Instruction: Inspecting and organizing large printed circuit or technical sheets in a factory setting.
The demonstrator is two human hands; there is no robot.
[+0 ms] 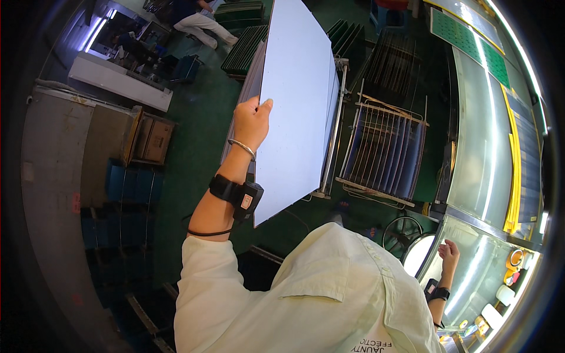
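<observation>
My left hand point(252, 125) is closed on the left edge of a large flat white panel point(294, 112), the thumb on its white face and the fingers curled behind. The panel stands tilted on edge, with more sheets behind it on a metal-framed rack point(336, 126). On the far right, my right hand point(449, 254) is raised over a lit glass-topped table point(471, 265). Its fingers are loosely bent and apart, and nothing shows in them. Both wrists carry black strapped devices; a bangle sits on the left one.
Right of the panel stands a wire rack point(382, 150) with several dark sheets. Tape rolls point(516, 259) lie along the table's right edge. Cardboard boxes point(154, 140) are at left. A person in light trousers point(200, 26) is at the back beside stacked green-edged racks point(246, 50).
</observation>
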